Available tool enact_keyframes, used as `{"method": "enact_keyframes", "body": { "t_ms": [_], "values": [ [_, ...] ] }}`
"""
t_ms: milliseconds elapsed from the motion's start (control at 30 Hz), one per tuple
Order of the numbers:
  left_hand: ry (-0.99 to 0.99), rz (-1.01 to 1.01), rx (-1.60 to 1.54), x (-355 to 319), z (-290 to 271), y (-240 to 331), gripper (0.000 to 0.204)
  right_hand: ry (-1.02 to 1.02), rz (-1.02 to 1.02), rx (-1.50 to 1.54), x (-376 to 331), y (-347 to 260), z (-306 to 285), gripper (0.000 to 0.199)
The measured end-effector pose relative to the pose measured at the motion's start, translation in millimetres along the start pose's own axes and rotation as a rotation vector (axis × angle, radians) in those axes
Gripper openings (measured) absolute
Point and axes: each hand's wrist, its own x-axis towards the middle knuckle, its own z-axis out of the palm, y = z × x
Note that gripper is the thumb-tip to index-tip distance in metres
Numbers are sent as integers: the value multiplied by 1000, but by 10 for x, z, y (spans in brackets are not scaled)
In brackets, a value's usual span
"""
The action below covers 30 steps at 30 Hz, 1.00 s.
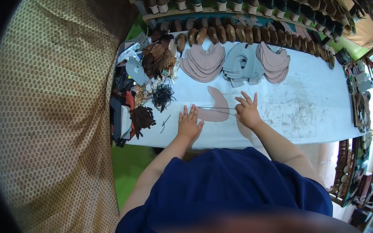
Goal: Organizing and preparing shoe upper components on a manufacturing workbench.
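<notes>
A curved, pale pink shoe-upper piece (219, 100) lies flat on the white-covered table in front of me. Two strands of thin dark cord (216, 110) run across it from hand to hand; whether it is braided or beaded is too fine to tell. My left hand (189, 123) rests flat at the piece's left end, fingers stretched over the cord's end. At the cord's other end, my right hand (248, 115) pinches it between thumb and finger, with the remaining fingers raised.
Behind the work lie pink cut stacks (202, 64), (274, 64) and a grey stack (240, 65). Shoes on lasts (235, 33) line the back edge and shelves. To the left are a black cord tangle (163, 95), brown strips (143, 117) and a patterned curtain (57, 104).
</notes>
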Motion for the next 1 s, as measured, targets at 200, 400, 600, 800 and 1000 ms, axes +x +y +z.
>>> {"method": "enact_keyframes", "body": {
  "t_ms": [200, 400, 600, 800, 1000],
  "values": [
    [-75, -30, 44, 1, -83, 52, 75, -84, -36, -24, -84, -113, -94, 7],
    [-101, -39, 63, 20, -145, 80, 74, -108, -5, -10, -222, -208, 6, 9],
    [-120, -40, 88, 36, -191, 98, 75, -130, 4, 50, -294, -394, -64, 7],
    [-49, 5, 115, 47, -99, 77, 74, -91, 19, 5, -320, -326, 101, 11],
    [-53, -5, 151, 83, -110, 127, 74, -38, 80, -37, -276, -177, 268, 16]
  ]
}}
